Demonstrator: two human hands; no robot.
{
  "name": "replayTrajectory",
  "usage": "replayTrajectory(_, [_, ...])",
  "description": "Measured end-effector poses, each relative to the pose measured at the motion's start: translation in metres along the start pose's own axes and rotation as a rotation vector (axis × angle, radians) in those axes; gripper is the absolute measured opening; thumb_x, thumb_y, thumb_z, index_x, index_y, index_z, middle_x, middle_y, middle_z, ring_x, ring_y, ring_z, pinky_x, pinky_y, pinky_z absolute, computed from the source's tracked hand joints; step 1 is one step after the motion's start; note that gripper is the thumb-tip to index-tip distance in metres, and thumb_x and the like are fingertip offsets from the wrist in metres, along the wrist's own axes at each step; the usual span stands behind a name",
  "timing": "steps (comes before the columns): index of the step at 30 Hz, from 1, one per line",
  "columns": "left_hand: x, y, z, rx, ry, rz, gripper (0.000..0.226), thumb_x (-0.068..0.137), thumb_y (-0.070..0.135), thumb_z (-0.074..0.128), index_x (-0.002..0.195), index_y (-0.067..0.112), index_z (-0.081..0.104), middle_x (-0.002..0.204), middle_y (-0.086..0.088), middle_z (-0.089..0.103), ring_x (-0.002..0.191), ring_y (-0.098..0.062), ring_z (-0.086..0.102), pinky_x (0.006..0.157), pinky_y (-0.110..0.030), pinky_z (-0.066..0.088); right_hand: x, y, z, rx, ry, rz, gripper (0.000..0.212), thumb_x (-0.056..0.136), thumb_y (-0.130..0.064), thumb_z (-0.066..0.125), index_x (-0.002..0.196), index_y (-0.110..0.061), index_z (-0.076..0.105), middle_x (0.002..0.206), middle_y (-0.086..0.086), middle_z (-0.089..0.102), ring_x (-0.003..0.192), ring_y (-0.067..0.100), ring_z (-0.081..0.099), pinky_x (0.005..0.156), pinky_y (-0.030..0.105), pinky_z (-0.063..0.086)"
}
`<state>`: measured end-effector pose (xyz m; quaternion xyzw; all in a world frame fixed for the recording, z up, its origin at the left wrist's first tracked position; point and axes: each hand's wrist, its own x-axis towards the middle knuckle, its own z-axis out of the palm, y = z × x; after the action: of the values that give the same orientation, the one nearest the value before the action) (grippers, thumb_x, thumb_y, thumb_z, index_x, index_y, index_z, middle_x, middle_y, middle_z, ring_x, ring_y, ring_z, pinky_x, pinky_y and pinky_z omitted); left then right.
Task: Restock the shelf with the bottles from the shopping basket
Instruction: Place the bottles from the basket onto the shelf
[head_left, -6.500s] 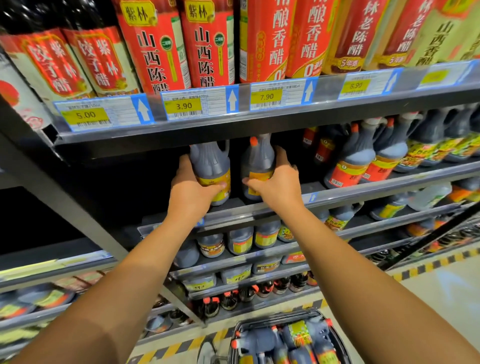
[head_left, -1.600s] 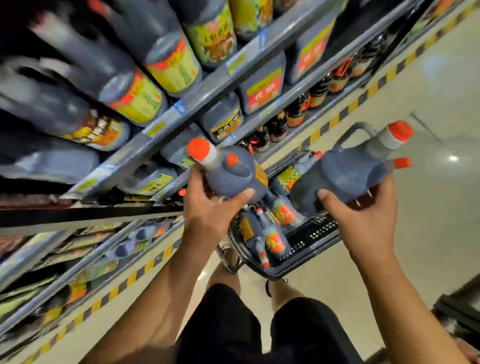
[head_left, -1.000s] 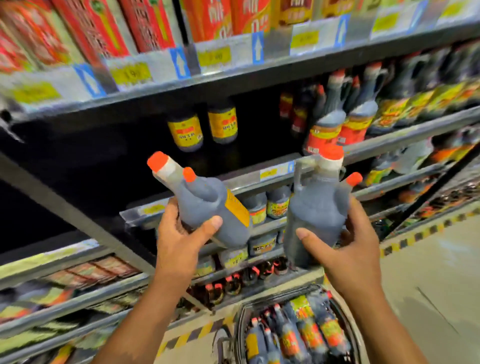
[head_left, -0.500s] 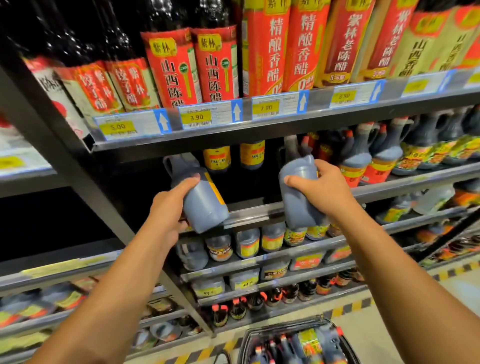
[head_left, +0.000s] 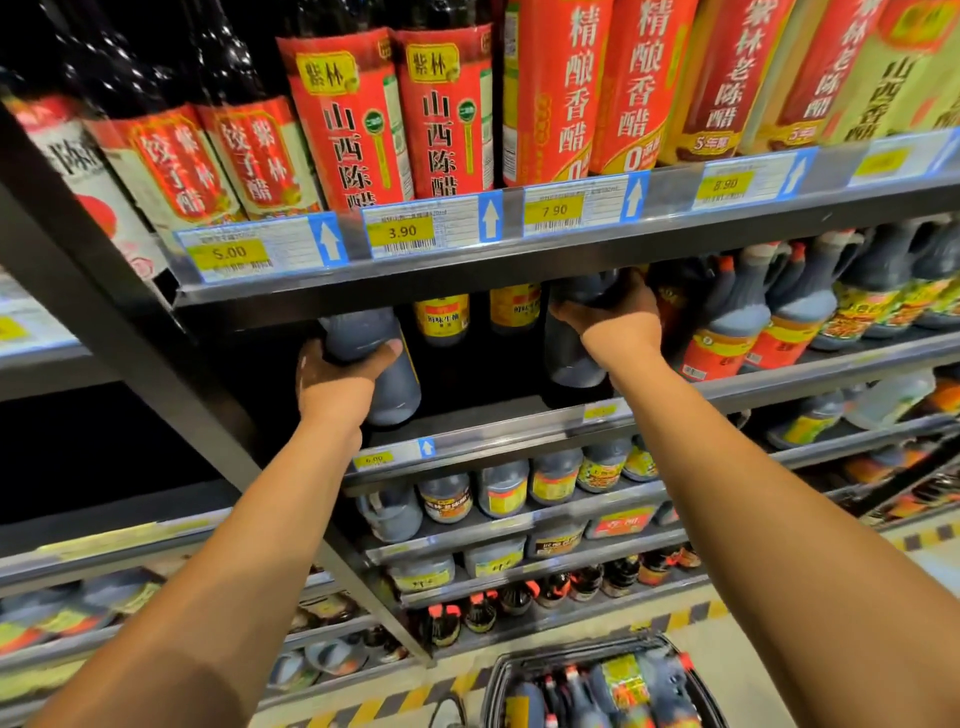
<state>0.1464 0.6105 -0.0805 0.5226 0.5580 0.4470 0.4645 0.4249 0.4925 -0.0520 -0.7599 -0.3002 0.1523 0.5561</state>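
My left hand (head_left: 337, 376) grips a dark jug-shaped bottle (head_left: 387, 384) from below and holds it inside the shelf bay, just over the shelf board (head_left: 483, 423). My right hand (head_left: 618, 322) is wrapped around a second dark bottle (head_left: 566, 358), which stands farther right in the same bay; its top is hidden behind the shelf above. Behind them stand two bottles with yellow labels (head_left: 444, 317). The shopping basket (head_left: 597, 691) sits on the floor at the bottom edge, with several orange-capped bottles in it.
The shelf above (head_left: 519, 249) carries red-labelled vinegar bottles and price tags and hangs close over both hands. To the right of the bay stand dark handled jugs (head_left: 737, 322). A slanted black upright (head_left: 156, 353) bounds the bay at left. Lower shelves are stocked.
Both hands lifted a bottle each out of the basket up to the shelf. Over the last half second they pushed the bottles deeper into the bay, under the upper shelf.
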Motion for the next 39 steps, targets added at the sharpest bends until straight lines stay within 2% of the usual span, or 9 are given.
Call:
replayTrajectory(6, [-0.010,-0.018,0.002,0.020,-0.067,0.094,0.076,0.059,0.047,0.094,0.124,0.030,0.059,0.125,0.005,0.072,0.113,-0.015,0.071,0.101,-0.044,0.060,-0.029,0.024,0.005,-0.087,0.166,-0.051,0.092,0.060,-0.049,0.098,0.137,-0.022,0.056,0.139,0.006,0.055,0.124,0.032,0.056,0.107,0.043,0.052])
replayTrajectory(12, [-0.019,-0.025,0.004,0.032,-0.077,0.130,0.075,0.077,0.033,0.092,0.137,0.028,0.047,0.132,0.006,0.065,0.119,-0.014,0.066,0.106,-0.040,0.055,-0.040,0.032,0.008,-0.329,0.143,-0.023,0.123,0.066,-0.062,0.093,0.159,-0.008,0.033,0.156,0.020,0.037,0.140,0.041,0.041,0.114,0.048,0.046])
replayTrajectory(15, [-0.028,-0.019,0.010,0.104,-0.018,0.208,0.082,0.078,0.028,0.091,0.143,0.019,0.042,0.123,0.007,0.060,0.117,-0.019,0.063,0.101,-0.037,0.054,-0.043,0.036,0.000,-0.346,0.074,-0.051,0.114,0.074,-0.041,0.093,0.162,-0.012,0.027,0.155,0.020,0.037,0.140,0.042,0.039,0.109,0.046,0.044])
replayTrajectory(19, [-0.034,-0.009,0.023,0.232,0.059,0.269,0.099,0.070,0.035,0.097,0.149,0.013,0.040,0.147,-0.012,0.044,0.134,-0.028,0.051,0.104,-0.029,0.042,-0.048,0.044,-0.013,-0.260,-0.048,-0.057,0.101,0.083,-0.014,0.079,0.166,-0.019,0.020,0.158,0.013,0.043,0.140,0.035,0.046,0.099,0.032,0.042])
replayTrajectory(24, [-0.017,-0.012,0.020,0.212,-0.005,0.266,0.088,0.077,0.027,0.093,0.151,0.019,0.046,0.146,-0.009,0.048,0.123,-0.015,0.052,0.104,-0.024,0.041,-0.049,0.043,-0.017,-0.293,0.018,-0.043,0.089,0.078,-0.033,0.092,0.148,-0.012,0.041,0.139,0.011,0.057,0.128,0.032,0.057,0.096,0.038,0.051])
replayTrajectory(28, [-0.005,-0.011,0.015,0.160,-0.039,0.189,0.108,0.072,0.023,0.092,0.162,0.021,0.032,0.156,-0.004,0.048,0.140,-0.019,0.052,0.116,-0.031,0.043,-0.052,0.041,-0.006,-0.342,0.067,-0.020,0.097,0.073,-0.042,0.093,0.146,-0.006,0.042,0.138,0.017,0.049,0.130,0.038,0.050,0.104,0.052,0.051])
replayTrajectory(31, [-0.012,-0.008,0.023,0.214,0.065,0.263,0.109,0.070,0.026,0.090,0.160,0.017,0.029,0.156,-0.010,0.040,0.140,-0.025,0.050,0.111,-0.025,0.041,-0.053,0.044,-0.003,-0.234,0.006,-0.037,0.100,0.079,-0.026,0.086,0.160,-0.013,0.028,0.146,0.014,0.044,0.133,0.034,0.050,0.107,0.046,0.051])
replayTrajectory(35, [-0.011,0.000,0.031,0.282,0.130,0.253,0.101,0.069,0.038,0.096,0.150,0.017,0.039,0.150,-0.010,0.041,0.129,-0.024,0.055,0.108,-0.029,0.046,-0.050,0.048,-0.006,-0.167,-0.013,-0.032,0.093,0.082,-0.017,0.082,0.159,-0.021,0.030,0.134,0.007,0.062,0.111,0.024,0.066,0.088,0.030,0.057])
replayTrajectory(39, [0.006,-0.011,0.020,0.142,-0.002,0.236,0.097,0.076,0.010,0.092,0.155,0.014,0.035,0.144,-0.002,0.054,0.132,-0.019,0.058,0.113,-0.032,0.047,-0.049,0.046,-0.002,-0.245,0.113,-0.007,0.096,0.068,-0.039,0.092,0.147,-0.021,0.040,0.134,0.007,0.059,0.121,0.031,0.061,0.095,0.051,0.059])
